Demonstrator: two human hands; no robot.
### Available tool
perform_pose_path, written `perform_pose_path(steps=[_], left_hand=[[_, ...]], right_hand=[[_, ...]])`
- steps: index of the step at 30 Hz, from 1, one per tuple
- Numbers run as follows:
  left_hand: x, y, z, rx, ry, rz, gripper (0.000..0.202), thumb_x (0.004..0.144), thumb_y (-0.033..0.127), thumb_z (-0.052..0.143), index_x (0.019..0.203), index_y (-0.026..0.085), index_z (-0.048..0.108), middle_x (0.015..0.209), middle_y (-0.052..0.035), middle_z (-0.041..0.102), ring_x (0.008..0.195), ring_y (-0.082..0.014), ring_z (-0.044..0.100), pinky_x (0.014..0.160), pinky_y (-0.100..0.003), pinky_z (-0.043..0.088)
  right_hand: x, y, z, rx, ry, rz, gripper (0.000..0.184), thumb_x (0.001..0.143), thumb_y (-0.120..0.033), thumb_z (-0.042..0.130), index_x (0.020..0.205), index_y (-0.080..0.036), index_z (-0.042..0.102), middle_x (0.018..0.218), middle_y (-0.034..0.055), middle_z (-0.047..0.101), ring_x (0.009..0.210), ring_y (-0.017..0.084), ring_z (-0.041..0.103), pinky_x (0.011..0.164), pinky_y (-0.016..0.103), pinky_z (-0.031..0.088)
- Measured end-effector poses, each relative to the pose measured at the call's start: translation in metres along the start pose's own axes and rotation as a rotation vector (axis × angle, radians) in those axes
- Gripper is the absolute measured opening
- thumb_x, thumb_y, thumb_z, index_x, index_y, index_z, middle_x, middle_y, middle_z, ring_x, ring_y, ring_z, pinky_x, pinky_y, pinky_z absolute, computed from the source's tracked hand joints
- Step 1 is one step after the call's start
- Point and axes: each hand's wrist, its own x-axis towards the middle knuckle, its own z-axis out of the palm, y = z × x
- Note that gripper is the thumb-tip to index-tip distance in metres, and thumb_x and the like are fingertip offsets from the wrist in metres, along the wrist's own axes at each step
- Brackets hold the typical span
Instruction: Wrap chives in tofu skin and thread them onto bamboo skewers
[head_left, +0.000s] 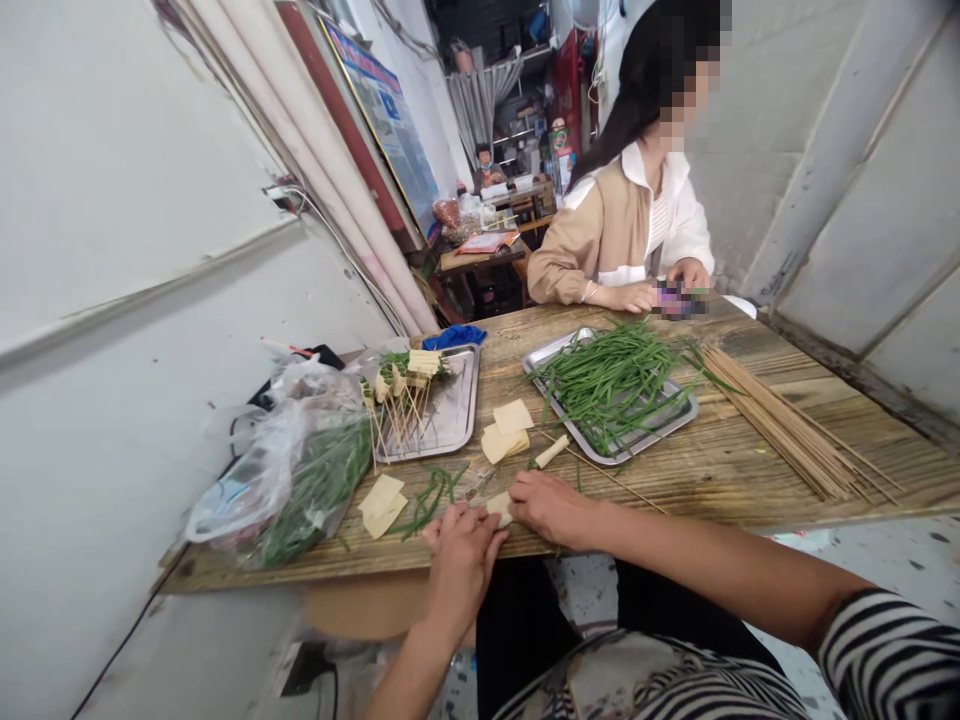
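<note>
Both my hands rest at the near edge of the wooden table (750, 470). My left hand (461, 550) and my right hand (551, 505) are closed together on a small pale tofu-skin roll (499, 507) between them. Just beyond lie a finished roll (551, 452) on a thin skewer, loose tofu-skin squares (508, 432) and more squares (382, 503) to the left. A few cut green chives (433, 493) lie beside my left hand.
A steel tray (457, 410) holds several skewered rolls (401, 390). Another tray (675, 420) is heaped with chives (611, 380). Bamboo skewers (787, 425) lie at the right. A plastic bag of greens (300, 470) sits left. A person (622, 220) sits opposite holding a phone.
</note>
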Motion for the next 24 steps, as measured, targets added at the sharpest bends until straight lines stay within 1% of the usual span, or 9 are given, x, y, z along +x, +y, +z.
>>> perform_pose_path(steps=[3,7,10,11,14,17,19,22,24], left_hand=[[-0.005,-0.008,0.016,0.032,0.078,0.015,0.013,0.085,0.026,0.057,0.082,0.028,0.069,0.084,-0.0018,0.067,0.087,-0.0211,0.051,0.077,-0.038,0.029],[-0.004,-0.018,0.028,0.002,0.060,0.059,0.015,0.086,0.024,0.054,0.083,0.027,0.068,0.085,-0.0023,0.067,0.087,-0.0207,0.050,0.075,-0.036,0.028],[0.000,-0.018,0.024,-0.024,-0.010,0.069,0.018,0.088,0.023,0.050,0.079,0.024,0.066,0.082,-0.0022,0.065,0.085,-0.0193,0.047,0.075,-0.036,0.027],[0.001,-0.017,0.022,-0.037,-0.044,0.069,0.019,0.089,0.022,0.049,0.078,0.024,0.065,0.081,-0.0020,0.064,0.085,-0.0187,0.047,0.076,-0.036,0.027],[0.003,-0.013,0.015,-0.069,-0.102,0.067,0.019,0.089,0.022,0.047,0.080,0.023,0.064,0.082,-0.0014,0.062,0.085,-0.0182,0.046,0.077,-0.035,0.027],[0.003,-0.011,0.010,-0.052,-0.077,0.051,0.018,0.089,0.022,0.049,0.082,0.025,0.066,0.084,-0.0017,0.063,0.086,-0.0187,0.048,0.078,-0.036,0.028],[0.001,-0.010,0.008,-0.008,-0.060,0.048,0.018,0.089,0.022,0.049,0.085,0.025,0.067,0.085,-0.0021,0.064,0.087,-0.0195,0.050,0.079,-0.036,0.028],[-0.002,-0.007,0.006,0.064,-0.034,0.062,0.018,0.087,0.024,0.053,0.101,0.025,0.065,0.087,-0.0027,0.066,0.092,-0.0220,0.052,0.079,-0.036,0.028],[-0.004,-0.005,0.007,0.094,0.016,0.046,0.021,0.086,0.025,0.056,0.106,0.025,0.064,0.090,-0.0025,0.067,0.096,-0.0230,0.053,0.080,-0.036,0.028]], right_hand=[[0.000,0.000,0.002,-0.001,0.013,0.017,0.025,0.092,-0.026,0.046,0.075,-0.014,0.060,0.083,0.0048,0.054,0.081,0.018,0.042,0.067,0.029,0.030],[-0.003,-0.001,0.004,-0.020,0.043,0.074,0.025,0.094,-0.025,0.043,0.079,-0.014,0.060,0.086,0.0050,0.052,0.082,0.017,0.042,0.068,0.029,0.032],[-0.006,-0.004,0.004,-0.058,0.086,0.045,0.019,0.094,-0.027,0.044,0.097,-0.014,0.058,0.086,0.0046,0.052,0.083,0.017,0.043,0.070,0.029,0.034],[-0.007,-0.005,0.003,-0.073,0.097,0.024,0.018,0.094,-0.026,0.044,0.099,-0.014,0.057,0.087,0.0045,0.052,0.084,0.018,0.043,0.071,0.030,0.034],[-0.007,-0.007,0.001,-0.089,0.101,0.026,0.018,0.095,-0.023,0.040,0.090,-0.015,0.056,0.085,0.0043,0.051,0.082,0.017,0.044,0.072,0.030,0.034],[-0.005,-0.008,0.000,-0.073,0.070,0.058,0.021,0.095,-0.023,0.039,0.085,-0.015,0.055,0.084,0.0045,0.051,0.080,0.017,0.044,0.072,0.030,0.035],[-0.003,-0.007,-0.001,-0.067,0.042,0.036,0.020,0.095,-0.022,0.040,0.085,-0.014,0.055,0.084,0.0047,0.052,0.081,0.017,0.045,0.074,0.031,0.036],[-0.001,-0.005,-0.003,-0.056,0.013,0.000,0.020,0.094,-0.021,0.040,0.084,-0.014,0.056,0.083,0.0049,0.053,0.082,0.018,0.045,0.076,0.031,0.036],[0.000,-0.003,-0.004,-0.042,0.014,-0.003,0.022,0.095,-0.021,0.039,0.084,-0.014,0.057,0.083,0.0052,0.053,0.082,0.018,0.046,0.076,0.031,0.036]])
